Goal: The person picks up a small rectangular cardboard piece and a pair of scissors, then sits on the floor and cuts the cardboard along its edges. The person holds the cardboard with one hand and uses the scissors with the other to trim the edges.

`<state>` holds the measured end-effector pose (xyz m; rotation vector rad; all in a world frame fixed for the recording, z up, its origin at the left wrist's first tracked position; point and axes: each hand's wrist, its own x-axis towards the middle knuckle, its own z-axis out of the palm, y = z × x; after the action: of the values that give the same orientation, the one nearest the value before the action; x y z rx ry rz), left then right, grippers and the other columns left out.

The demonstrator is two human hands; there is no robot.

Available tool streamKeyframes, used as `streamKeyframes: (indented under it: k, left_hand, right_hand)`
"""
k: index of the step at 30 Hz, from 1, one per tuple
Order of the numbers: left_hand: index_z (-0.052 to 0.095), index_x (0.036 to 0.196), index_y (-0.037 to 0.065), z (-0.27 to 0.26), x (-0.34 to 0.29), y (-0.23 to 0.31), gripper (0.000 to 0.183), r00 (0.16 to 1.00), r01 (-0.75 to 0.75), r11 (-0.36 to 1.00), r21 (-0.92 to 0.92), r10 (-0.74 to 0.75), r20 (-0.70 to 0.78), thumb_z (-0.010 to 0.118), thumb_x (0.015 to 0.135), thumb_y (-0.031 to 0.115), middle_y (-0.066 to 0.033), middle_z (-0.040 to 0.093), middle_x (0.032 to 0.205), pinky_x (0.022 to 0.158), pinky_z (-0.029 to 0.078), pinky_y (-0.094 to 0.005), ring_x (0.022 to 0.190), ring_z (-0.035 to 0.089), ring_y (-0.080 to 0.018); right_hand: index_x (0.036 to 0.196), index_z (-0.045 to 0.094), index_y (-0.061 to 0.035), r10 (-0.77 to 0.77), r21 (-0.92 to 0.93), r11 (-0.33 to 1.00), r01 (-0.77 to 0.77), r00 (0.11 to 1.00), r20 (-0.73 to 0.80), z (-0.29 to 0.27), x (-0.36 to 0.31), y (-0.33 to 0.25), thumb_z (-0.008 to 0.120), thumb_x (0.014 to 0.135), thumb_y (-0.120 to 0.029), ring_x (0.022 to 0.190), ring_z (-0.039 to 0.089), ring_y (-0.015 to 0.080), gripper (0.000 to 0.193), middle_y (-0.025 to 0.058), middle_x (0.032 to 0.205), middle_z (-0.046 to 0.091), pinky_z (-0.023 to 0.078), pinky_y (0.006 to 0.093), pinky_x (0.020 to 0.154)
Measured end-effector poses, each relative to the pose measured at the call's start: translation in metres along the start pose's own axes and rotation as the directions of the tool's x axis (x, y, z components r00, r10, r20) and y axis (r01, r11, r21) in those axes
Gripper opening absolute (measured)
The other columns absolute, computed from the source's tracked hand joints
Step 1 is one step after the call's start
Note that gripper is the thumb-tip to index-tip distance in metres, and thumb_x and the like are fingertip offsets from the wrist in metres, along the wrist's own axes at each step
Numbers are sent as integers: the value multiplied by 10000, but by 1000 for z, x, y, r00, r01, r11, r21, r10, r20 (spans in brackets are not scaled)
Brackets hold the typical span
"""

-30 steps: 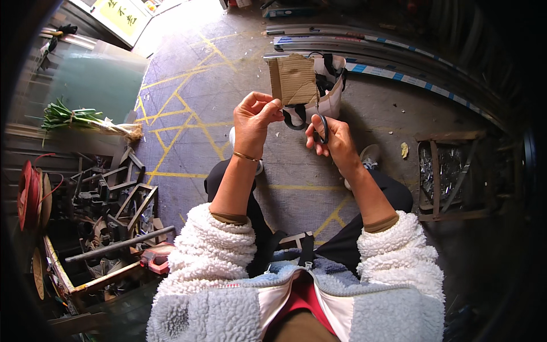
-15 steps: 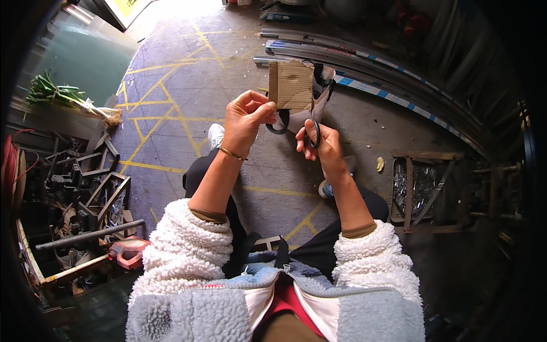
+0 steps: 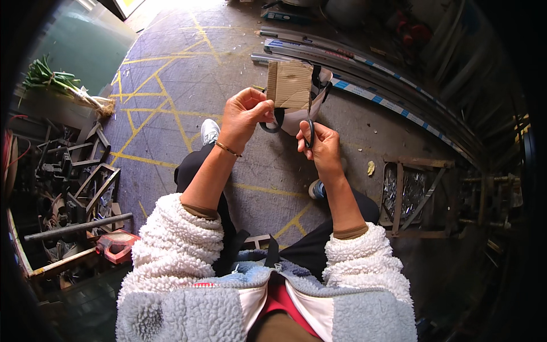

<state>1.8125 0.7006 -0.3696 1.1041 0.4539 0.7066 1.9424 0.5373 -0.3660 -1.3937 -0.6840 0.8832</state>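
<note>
My left hand pinches a square of brown corrugated cardboard at its lower left corner, between thumb and fingers. In my right hand is a pair of scissors, its dark handle loop round my thumb. The blades point away from me along the cardboard's right edge; how far apart they are is hard to see. Below the cardboard, a dark curved loop shows beside my left fingers; I cannot tell what it belongs to. Behind the cardboard, partly hidden, stands a pale bag with black trim.
Long metal bars lie along the far right. A metal frame with shiny scraps is at right. Metal parts and a red tool fill the left, below green onions on a glassy surface. Yellow lines cross the floor.
The whole view has shifted slightly. The scissors' loop in my right hand has turned and now looks narrower. My left hand keeps its hold on the cardboard.
</note>
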Motion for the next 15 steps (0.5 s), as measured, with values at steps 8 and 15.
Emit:
streamKeyframes:
  k: [8, 15]
  left_hand:
    - [627, 979, -4, 2, 0, -2, 124, 1000, -20, 999, 42, 21, -8, 674, 889, 68, -51, 677, 785, 593, 545, -222, 645, 643, -93]
    - [634, 932, 49, 3, -1, 1, 194, 1000, -31, 993, 115, 31, -1, 639, 961, 240, -24, 647, 738, 532, 506, -202, 597, 605, -67]
  right_hand:
    - [814, 654, -5, -19, -13, 1000, 19, 1000, 4, 1, 0, 2, 629, 975, -296, 513, 528, 30, 333, 19, 635, 618, 347, 173, 435]
    - [816, 661, -16, -19, -111, 994, 20, 1000, 11, 5, -1, 1, 638, 962, -326, 494, 504, 25, 343, 4, 632, 615, 333, 169, 434]
